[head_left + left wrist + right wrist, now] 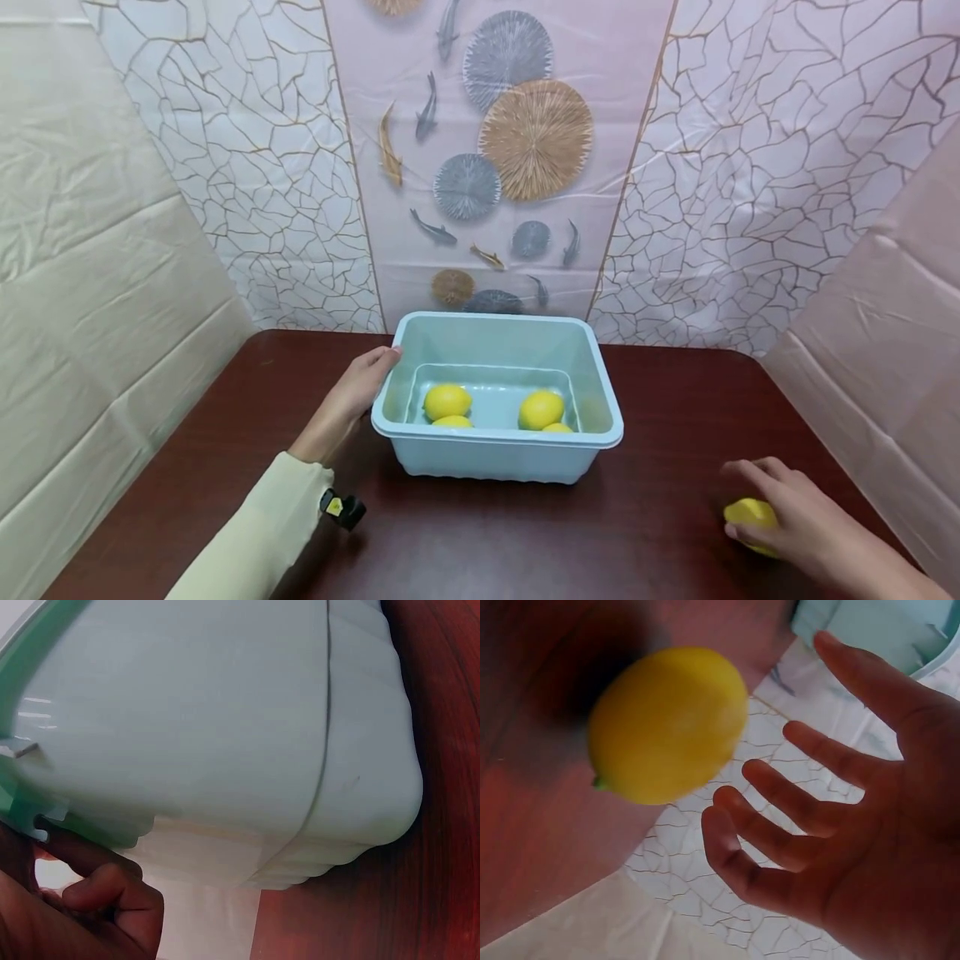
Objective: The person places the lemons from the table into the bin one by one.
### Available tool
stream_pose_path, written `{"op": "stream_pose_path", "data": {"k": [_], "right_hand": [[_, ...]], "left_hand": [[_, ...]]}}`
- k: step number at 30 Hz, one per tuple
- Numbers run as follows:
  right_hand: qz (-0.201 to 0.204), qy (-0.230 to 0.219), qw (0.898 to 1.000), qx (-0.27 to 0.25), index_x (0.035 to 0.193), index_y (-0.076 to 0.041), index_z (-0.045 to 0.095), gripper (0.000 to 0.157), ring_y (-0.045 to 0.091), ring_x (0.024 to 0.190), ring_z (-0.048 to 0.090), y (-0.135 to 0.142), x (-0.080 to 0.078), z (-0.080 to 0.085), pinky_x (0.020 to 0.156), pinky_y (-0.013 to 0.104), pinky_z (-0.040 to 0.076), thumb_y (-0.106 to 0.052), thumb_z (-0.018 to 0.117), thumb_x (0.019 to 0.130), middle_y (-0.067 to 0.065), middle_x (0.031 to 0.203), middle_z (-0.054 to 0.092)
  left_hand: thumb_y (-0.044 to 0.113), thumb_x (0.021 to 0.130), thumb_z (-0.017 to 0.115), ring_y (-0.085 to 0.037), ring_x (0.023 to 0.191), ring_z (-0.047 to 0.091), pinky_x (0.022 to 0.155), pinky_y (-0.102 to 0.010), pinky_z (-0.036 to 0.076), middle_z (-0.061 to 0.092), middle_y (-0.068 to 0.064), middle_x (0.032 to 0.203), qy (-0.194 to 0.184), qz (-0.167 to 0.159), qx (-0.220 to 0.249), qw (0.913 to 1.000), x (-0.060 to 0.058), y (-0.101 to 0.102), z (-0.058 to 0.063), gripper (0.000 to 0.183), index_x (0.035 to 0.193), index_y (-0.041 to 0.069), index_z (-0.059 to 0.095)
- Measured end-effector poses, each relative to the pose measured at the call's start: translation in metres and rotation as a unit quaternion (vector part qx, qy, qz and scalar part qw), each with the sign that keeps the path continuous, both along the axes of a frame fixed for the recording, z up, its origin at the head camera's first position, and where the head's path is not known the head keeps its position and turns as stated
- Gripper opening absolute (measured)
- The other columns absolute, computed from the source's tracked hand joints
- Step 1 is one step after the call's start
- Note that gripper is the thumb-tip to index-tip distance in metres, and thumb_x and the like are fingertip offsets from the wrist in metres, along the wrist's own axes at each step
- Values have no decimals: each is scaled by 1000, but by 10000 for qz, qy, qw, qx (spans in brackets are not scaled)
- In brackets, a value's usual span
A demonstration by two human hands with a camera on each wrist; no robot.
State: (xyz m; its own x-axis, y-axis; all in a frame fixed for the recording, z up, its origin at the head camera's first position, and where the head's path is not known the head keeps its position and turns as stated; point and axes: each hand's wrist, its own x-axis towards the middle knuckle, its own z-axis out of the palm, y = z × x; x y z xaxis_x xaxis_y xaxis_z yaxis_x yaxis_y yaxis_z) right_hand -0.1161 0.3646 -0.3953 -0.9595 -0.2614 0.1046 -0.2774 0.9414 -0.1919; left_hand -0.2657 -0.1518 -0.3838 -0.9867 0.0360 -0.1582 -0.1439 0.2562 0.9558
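Note:
A pale blue plastic basin (pixel 495 458) stands at the middle of the table, with several yellow lemons (pixel 447 402) on its bottom. My left hand (pixel 358 390) grips the basin's left rim, thumb on top. In the left wrist view, the fingers (pixel 112 900) curl beneath the rim next to the basin's side wall (pixel 187 712). Off to the right, my right hand (pixel 802 512) hovers by a single lemon (pixel 752 523). The right wrist view shows that lemon (pixel 667 724) apart from the spread, slightly bent fingers (pixel 810 810), with nothing in the palm.
The dark reddish-brown table (pixel 465 542) has a patterned cloth wall (pixel 720 250) behind it. Pale cloth sides (pixel 97 275) rise at left and right. A black wrist device (pixel 343 507) sits at the left cuff.

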Motion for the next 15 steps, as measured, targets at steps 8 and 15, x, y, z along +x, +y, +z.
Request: {"op": "stream_pose_path", "data": {"k": [8, 15], "right_hand": [[475, 327, 9980, 262, 121, -9, 62, 67, 20, 88, 55, 14, -2, -13, 67, 33, 46, -15, 92, 62, 7, 114, 58], [907, 786, 9925, 236, 109, -15, 63, 56, 1, 80, 52, 26, -2, -29, 62, 25, 44, -16, 92, 61, -2, 102, 61]], "left_hand": [[43, 104, 44, -23, 90, 66, 68, -28, 55, 63, -20, 114, 107, 43, -54, 9999, -2, 1, 6, 47, 125, 4, 59], [43, 104, 45, -22, 85, 65, 67, -29, 55, 64, -19, 109, 18, 53, -37, 10000, 0, 1, -1, 46, 122, 3, 59]]}}
